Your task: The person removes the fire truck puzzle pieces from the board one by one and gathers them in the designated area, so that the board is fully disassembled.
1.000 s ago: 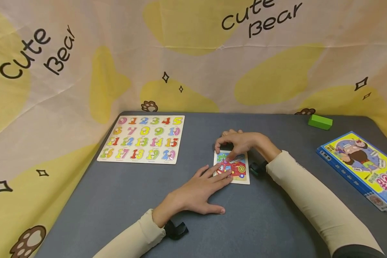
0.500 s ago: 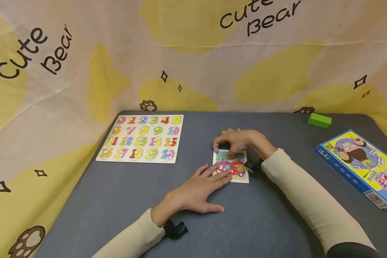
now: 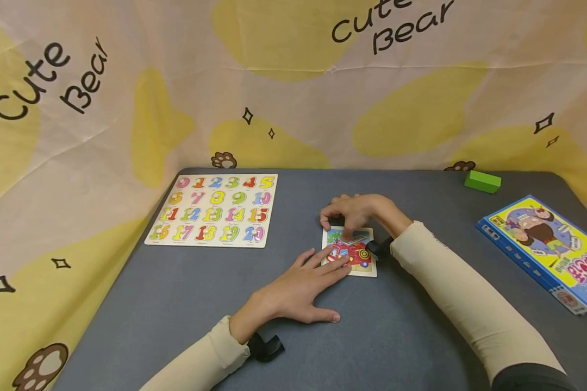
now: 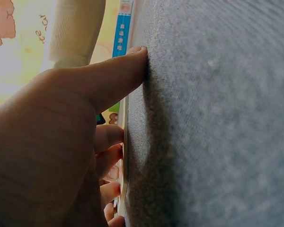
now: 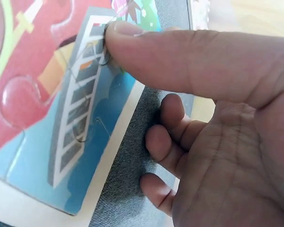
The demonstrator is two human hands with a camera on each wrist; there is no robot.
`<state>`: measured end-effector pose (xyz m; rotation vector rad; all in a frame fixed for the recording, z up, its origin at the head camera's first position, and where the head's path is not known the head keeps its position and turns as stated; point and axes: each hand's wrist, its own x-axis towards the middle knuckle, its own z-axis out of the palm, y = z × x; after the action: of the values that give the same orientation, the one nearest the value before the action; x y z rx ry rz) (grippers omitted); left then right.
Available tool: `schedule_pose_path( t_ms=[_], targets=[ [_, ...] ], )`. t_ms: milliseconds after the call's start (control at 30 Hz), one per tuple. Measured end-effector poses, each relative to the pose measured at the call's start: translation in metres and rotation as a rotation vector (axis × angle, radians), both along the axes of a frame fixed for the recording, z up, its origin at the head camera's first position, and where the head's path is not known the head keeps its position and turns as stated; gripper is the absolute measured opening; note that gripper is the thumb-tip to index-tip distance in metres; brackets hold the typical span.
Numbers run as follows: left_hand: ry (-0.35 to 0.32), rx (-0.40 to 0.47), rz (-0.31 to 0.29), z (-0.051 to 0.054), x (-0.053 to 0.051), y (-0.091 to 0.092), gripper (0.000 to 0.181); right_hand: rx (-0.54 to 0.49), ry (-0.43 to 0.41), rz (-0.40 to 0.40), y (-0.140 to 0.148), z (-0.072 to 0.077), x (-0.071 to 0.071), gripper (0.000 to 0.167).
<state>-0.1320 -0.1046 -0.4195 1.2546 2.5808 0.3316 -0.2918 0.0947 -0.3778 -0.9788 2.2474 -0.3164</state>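
A small picture puzzle of a red fire truck (image 3: 362, 269) lies flat on the table in the head view, its pieces joined in a pale frame. My left hand (image 3: 300, 290) lies spread, index and middle fingertips on the truck's near left part, thumb out over the table. At the far edge is my right hand (image 3: 359, 212), with its thumb on the upper part by the ladder. In the right wrist view that thumb (image 5: 180, 61) touches the puzzle (image 5: 97, 156) at the ladder's end; several bent fingers stand beyond the frame.
A number board (image 3: 266, 217) lies at the left of the grey table (image 3: 186, 293). A green block (image 3: 482, 182) sits at the back right, and a blue and yellow box (image 3: 538, 233) lies at the right. A patterned cloth (image 3: 293, 98) hangs behind.
My right wrist and forearm have shifted slightly left, with the thumb still on the puzzle. The left hand has stayed in its place on the picture.
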Motion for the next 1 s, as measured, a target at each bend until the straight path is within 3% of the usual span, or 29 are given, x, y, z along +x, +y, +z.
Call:
schedule_pose_path(
  t_ms=[167, 333, 600, 800, 1000],
  targets=[
    [-0.003, -0.002, -0.001, 0.001, 0.0, 0.0, 0.091, -0.055, -0.012, 0.006, 0.005, -0.003, 0.0, 0.037],
    [-0.015, 0.001, 0.0, 0.002, 0.0, 0.0, 0.091, -0.204, -0.027, -0.004, 0.019, -0.013, 0.0, 0.043],
    [-0.001, 0.011, -0.001, 0.002, 0.0, 0.0, 0.091, -0.441, 0.098, -0.082, 0.035, -0.035, 0.012, 0.039],
    [0.002, 0.02, -0.006, 0.003, 0.0, 0.0, 0.09, -0.492, 0.178, -0.098, 0.036, -0.041, 0.019, 0.037],
    [0.015, 0.022, -0.009, 0.001, 0.0, 0.001, 0.089, -0.524, 0.187, -0.111, 0.038, -0.042, 0.024, 0.035]
  ],
)
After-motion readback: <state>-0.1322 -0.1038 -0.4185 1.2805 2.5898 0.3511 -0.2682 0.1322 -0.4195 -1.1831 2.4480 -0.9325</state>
